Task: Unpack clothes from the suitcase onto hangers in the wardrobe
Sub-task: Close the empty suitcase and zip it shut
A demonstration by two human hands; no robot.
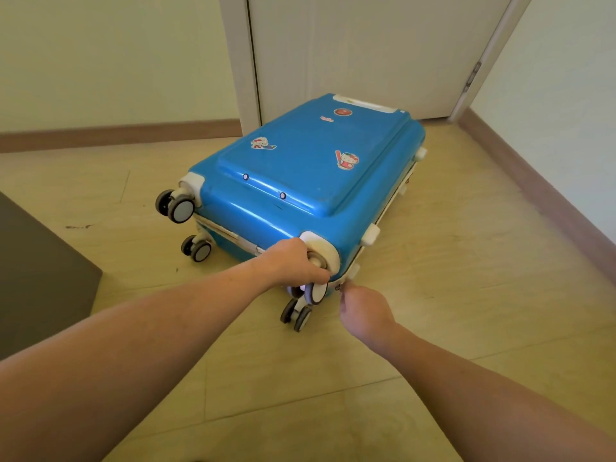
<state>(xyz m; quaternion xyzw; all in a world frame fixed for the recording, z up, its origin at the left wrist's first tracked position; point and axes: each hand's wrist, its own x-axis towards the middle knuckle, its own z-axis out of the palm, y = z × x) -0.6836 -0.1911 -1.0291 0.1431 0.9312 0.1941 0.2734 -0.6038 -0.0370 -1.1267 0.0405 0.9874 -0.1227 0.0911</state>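
Lying shut, one blue suitcase (310, 168); left hand (293, 261) gripping its corner, right hand (361, 310) pinching zip

The left hand's fingers (316, 276) curl over the suitcase's (300, 161) near corner wheel (315, 291), covering most of it. What the right hand's fingers (345, 295) pinch at the seam is too small to tell. The suitcase's contents are hidden beneath its lid.
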